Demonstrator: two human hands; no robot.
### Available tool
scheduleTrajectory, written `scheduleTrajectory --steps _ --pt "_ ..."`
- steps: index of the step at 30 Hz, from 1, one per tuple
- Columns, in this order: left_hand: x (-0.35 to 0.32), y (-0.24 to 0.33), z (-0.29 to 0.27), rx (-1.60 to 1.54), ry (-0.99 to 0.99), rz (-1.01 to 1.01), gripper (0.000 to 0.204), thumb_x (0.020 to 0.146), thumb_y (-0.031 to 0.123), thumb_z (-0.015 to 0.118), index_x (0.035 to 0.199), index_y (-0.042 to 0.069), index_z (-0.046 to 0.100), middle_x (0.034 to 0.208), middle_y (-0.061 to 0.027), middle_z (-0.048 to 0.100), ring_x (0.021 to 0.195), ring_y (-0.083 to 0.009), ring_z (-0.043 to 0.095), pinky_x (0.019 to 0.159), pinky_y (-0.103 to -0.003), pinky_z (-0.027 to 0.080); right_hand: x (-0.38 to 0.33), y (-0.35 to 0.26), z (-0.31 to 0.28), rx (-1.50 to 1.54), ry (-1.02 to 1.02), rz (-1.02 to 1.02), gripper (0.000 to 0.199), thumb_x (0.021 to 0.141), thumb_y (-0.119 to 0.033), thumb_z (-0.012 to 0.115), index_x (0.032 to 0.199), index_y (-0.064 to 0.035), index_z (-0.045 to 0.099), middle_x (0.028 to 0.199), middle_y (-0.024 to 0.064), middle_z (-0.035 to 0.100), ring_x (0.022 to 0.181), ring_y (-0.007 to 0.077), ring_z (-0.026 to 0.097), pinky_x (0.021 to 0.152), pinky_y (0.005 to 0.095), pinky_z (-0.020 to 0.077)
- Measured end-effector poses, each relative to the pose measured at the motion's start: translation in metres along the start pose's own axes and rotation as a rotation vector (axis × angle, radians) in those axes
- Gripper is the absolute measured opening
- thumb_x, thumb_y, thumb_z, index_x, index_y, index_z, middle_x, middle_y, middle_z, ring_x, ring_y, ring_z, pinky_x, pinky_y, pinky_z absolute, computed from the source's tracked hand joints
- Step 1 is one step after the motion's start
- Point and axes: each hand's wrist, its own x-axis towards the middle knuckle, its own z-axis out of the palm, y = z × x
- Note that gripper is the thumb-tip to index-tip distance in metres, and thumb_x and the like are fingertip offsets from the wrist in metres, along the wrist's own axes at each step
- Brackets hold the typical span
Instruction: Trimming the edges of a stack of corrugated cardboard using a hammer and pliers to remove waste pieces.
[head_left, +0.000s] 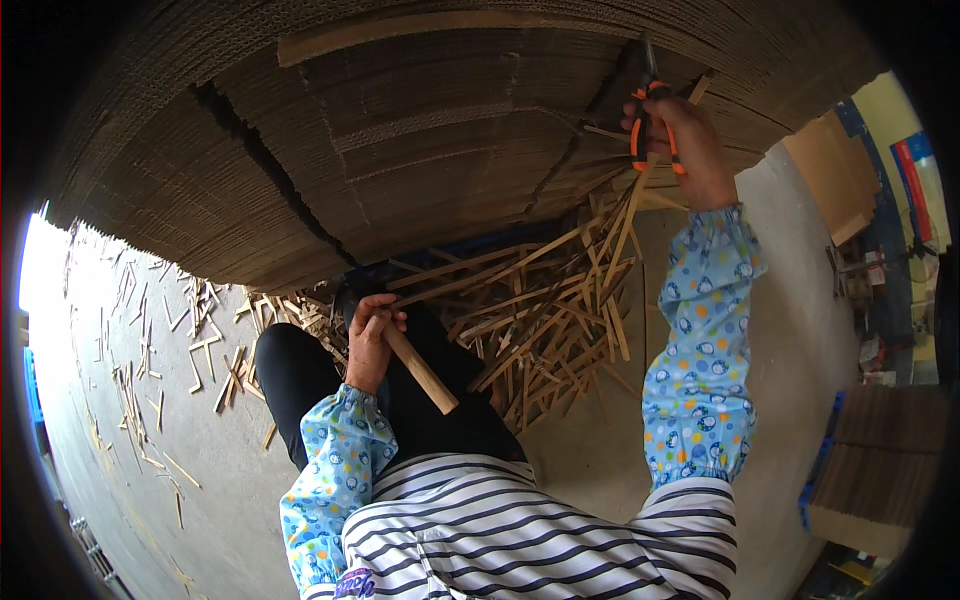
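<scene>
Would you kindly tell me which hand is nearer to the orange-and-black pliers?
Right: the right hand holds the pliers, while the left hand is apart from them, off to their left, gripping a wooden handle.

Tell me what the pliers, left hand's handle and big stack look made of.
Pliers: tip probably metal, greyish with a shine; orange-and-black grips likely plastic or rubber.
Handle: likely wood, smooth-looking, by its tan colour.
Stack: corrugated cardboard, brown, matte, by its wavy layered edges.

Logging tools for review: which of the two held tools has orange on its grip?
The pliers in the right hand; the left hand holds a plain wooden handle.
</scene>
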Motion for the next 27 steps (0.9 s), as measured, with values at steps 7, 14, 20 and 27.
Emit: scheduleTrajectory --steps 7,14,20,27 --pt "0.0 0.004 -0.004 0.04 0.014 0.051 0.022 0.085 0.005 0.044 0.104 0.0 0.053 0.084 -0.0081 0.056 0.077 -0.0162 0.054 0.072 -0.028 0.045 -0.044 0.015 0.02 0.035 -0.064 -0.015 0.026 0.09 -0.027 0.044 0.084 -0.0039 0.054 0.068 0.0052 0.057 0.056 0.0122 0.054 0.049 0.025 0.0433" --pt "0.0 0.002 0.013 -0.007 0.02 -0.014 0.023 0.085 0.005 0.044 0.105 0.002 0.054 0.083 -0.0084 0.057 0.076 -0.0157 0.054 0.072 -0.028 0.045 -0.159 0.163 -0.028 -0.212 0.095 0.358 0.02 0.081 -0.022 0.051 0.075 -0.0035 0.057 0.063 0.0026 0.051 0.058 0.0098 0.047 0.052 0.0278 0.0368" --pt "0.001 0.0 0.008 0.008 -0.036 -0.01 0.022 0.085 0.004 0.044 0.104 0.002 0.054 0.089 -0.0091 0.058 0.077 -0.0153 0.054 0.072 -0.028 0.045 -0.093 0.062 -0.029 0.109 0.049 0.062 0.032 0.082 -0.023 0.054 0.104 -0.0002 0.06 0.086 0.003 0.061 0.074 0.0094 0.052 0.065 0.0255 0.0433" --pt "0.003 -0.004 -0.006 0.005 -0.009 0.02 0.022 0.084 0.002 0.043 0.103 0.002 0.054 0.107 -0.0108 0.055 0.079 -0.0156 0.054 0.071 -0.028 0.046 0.0 -0.015 -0.004 0.002 0.007 0.023 0.029 0.083 -0.021 0.053 0.1 0.0008 0.058 0.089 0.0068 0.063 0.079 0.0154 0.059 0.068 0.0266 0.0475"
